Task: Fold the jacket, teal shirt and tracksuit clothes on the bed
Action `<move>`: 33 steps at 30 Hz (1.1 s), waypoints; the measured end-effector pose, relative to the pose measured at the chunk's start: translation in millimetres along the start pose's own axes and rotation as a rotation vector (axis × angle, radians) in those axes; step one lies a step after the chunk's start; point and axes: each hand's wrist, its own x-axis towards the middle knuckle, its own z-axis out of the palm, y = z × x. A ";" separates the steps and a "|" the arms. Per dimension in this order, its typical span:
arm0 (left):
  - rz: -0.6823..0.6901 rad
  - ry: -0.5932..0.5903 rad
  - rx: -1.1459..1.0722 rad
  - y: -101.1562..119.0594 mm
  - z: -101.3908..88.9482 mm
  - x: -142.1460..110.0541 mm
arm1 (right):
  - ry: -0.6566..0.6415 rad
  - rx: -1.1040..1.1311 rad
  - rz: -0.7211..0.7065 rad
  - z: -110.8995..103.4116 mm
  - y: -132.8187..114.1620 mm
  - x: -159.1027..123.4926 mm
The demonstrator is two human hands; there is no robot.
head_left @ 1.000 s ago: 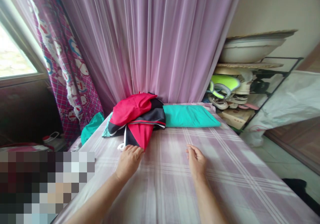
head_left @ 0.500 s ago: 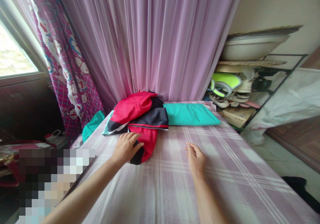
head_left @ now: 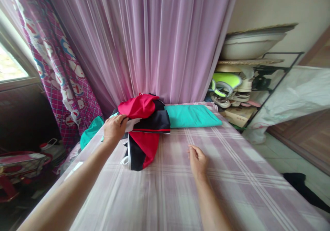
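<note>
A crumpled red, black and white garment (head_left: 146, 148), perhaps sportswear, lies in a heap at the far end of the plaid-covered table. My left hand (head_left: 114, 128) is at the heap's left side, its fingers closed on the fabric near the red part. A white loop of cord shows at the garment's near edge. To the right of the heap lies a flat, folded turquoise cloth (head_left: 192, 116). My right hand (head_left: 198, 160) hovers over or rests on the plaid cloth (head_left: 175, 189), fingers curled in, with nothing visible in them.
Purple curtains (head_left: 165, 42) hang behind the table. At the right stands a rack (head_left: 281, 74) with shoes, a yellow-green visor (head_left: 227, 81) and a basin (head_left: 252, 45). More turquoise fabric (head_left: 91, 131) sits by the left edge. A white plastic sheet (head_left: 299, 97) hangs at the right.
My left hand has moved up and left onto the heap and taken hold of its fabric. The red part is bunched further back. My right hand keeps its curled pose; the view has shifted slightly.
</note>
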 end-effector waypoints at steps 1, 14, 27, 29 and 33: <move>0.114 0.032 -0.056 19.1 -5.1 -6.1 | 0.009 0.032 0.014 -0.1 -1.3 -0.4; 0.610 -0.505 -0.464 132.4 -14.4 -142.6 | -0.017 0.705 0.361 -32.5 -19.3 19.7; -0.612 -0.411 -0.070 -74.4 49.5 -70.2 | -0.134 0.728 0.277 -49.3 -16.4 28.8; -0.650 -0.421 -0.181 -77.6 55.8 -69.6 | -0.122 0.733 0.282 -51.4 -17.7 29.3; -0.625 -0.370 -0.310 -73.8 66.1 -55.9 | -0.078 0.804 0.321 -55.6 -21.9 29.3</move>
